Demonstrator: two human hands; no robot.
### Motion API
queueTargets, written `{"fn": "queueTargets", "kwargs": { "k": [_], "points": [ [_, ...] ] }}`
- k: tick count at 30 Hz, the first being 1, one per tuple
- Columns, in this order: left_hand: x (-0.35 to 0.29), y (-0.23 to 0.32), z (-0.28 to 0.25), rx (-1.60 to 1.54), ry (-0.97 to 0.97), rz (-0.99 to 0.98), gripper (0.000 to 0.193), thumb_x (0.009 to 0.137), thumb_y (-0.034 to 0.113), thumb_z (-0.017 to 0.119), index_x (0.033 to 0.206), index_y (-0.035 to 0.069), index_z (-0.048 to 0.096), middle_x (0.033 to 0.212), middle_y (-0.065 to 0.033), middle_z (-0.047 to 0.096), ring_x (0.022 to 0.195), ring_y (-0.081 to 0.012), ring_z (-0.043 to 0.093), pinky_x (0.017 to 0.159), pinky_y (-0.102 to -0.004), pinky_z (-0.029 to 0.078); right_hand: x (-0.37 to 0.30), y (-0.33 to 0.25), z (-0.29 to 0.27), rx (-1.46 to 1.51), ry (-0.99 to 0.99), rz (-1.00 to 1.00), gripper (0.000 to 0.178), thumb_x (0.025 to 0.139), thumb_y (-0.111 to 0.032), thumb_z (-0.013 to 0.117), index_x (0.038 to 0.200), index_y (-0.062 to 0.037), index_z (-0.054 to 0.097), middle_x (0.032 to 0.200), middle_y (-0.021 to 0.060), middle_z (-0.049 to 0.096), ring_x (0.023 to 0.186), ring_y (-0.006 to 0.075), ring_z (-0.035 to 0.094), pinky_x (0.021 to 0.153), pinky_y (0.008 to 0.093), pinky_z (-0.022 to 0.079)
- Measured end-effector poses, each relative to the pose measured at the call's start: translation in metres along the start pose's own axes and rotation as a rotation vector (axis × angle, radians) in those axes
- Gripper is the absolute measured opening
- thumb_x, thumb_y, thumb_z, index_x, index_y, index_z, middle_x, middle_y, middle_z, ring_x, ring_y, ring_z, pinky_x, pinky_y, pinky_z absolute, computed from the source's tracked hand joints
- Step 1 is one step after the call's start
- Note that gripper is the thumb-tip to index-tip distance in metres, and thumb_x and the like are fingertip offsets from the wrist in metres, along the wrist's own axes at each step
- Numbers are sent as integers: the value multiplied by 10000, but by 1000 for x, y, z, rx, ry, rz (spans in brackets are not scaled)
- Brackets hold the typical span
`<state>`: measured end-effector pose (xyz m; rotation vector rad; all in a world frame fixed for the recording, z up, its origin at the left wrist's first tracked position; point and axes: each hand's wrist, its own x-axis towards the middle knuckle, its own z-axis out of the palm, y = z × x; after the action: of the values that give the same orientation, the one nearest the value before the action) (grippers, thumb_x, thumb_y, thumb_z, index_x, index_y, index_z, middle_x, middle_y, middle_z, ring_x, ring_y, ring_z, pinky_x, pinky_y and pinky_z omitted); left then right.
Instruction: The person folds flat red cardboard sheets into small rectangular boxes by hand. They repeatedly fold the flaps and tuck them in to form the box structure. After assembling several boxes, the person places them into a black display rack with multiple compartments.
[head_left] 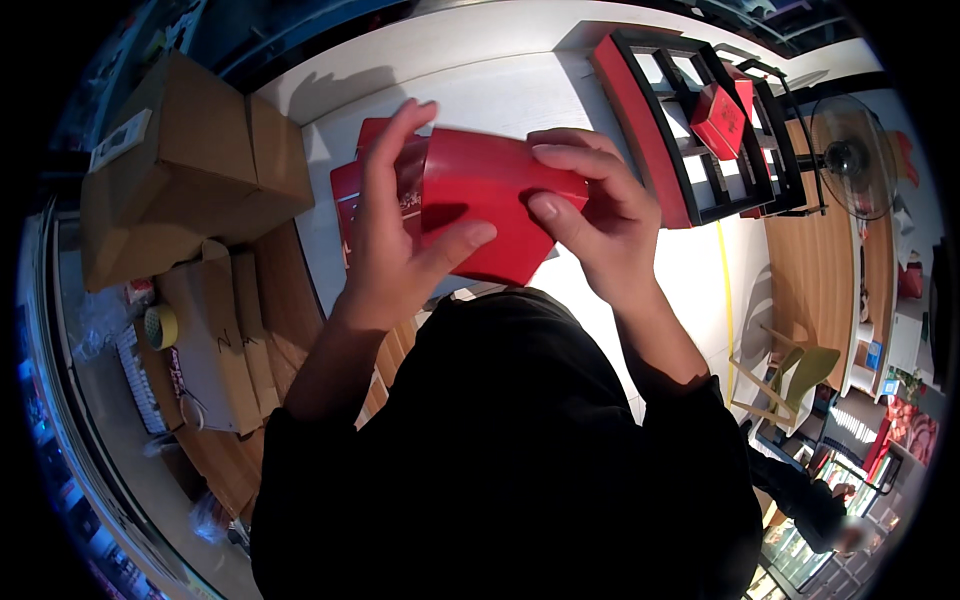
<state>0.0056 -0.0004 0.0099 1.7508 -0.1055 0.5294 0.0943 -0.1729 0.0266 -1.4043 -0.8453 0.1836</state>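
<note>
You see a bright white counter (620, 90) lit hard from above, nearly washed out around the middle. Your left hand (385, 240) throws a soft shadow onto the red card (485, 200), and another shadow falls on the counter toward the boxes (190, 170). The fisheye bends straight edges near the rim, where the view darkens to black. Your dark clothing shows no detail.

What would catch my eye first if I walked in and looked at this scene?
Most striking is the bright red card box at the centre, gripped by the left hand and right hand above a white table. At upper right sits a red-and-black compartment tray with a small red box in it; brown cardboard boxes stand at left.
</note>
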Motion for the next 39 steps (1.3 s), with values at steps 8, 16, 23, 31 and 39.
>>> {"fn": "queueTargets", "kwargs": {
  "k": [8,16,23,31,39],
  "points": [
    [-10,3,27,716,2,-72,1282,546,392,864,1411,-46,25,1379,-303,230,1255,-467,290,1027,-581,234,-5,9,22,1,169,133,331,818,-46,643,1112,-8,494,1082,94,475,956,172,518,786,285,472],
    [-12,-6,22,592,-21,29,1214,569,299,857,1408,-45,49,1347,-299,258,1211,-448,336,978,-551,312,16,-9,2,-38,-75,364,431,866,-207,605,1248,-26,521,1028,135,567,838,177,552,734,268,466],
    [-9,-4,15,601,-17,87,1163,579,270,850,1408,-26,90,1334,-281,287,1179,-424,370,958,-524,343,21,-10,8,-130,-164,107,379,903,-124,556,1274,-52,525,1022,145,602,835,203,602,728,291,490],
    [-10,-6,13,611,-16,118,1161,569,258,855,1410,-23,106,1326,-279,299,1181,-424,374,954,-512,363,24,-13,4,-223,-279,133,421,907,-116,557,1315,-46,482,1105,153,552,932,207,571,792,284,475],
    [-5,-2,12,657,-39,31,1171,598,287,846,1424,-18,74,1349,-285,277,1198,-425,378,948,-509,392,17,-1,15,-577,-224,-109,559,818,-163,660,1340,-127,463,1199,227,490,965,352,605,759,388,546]
  ]
}}
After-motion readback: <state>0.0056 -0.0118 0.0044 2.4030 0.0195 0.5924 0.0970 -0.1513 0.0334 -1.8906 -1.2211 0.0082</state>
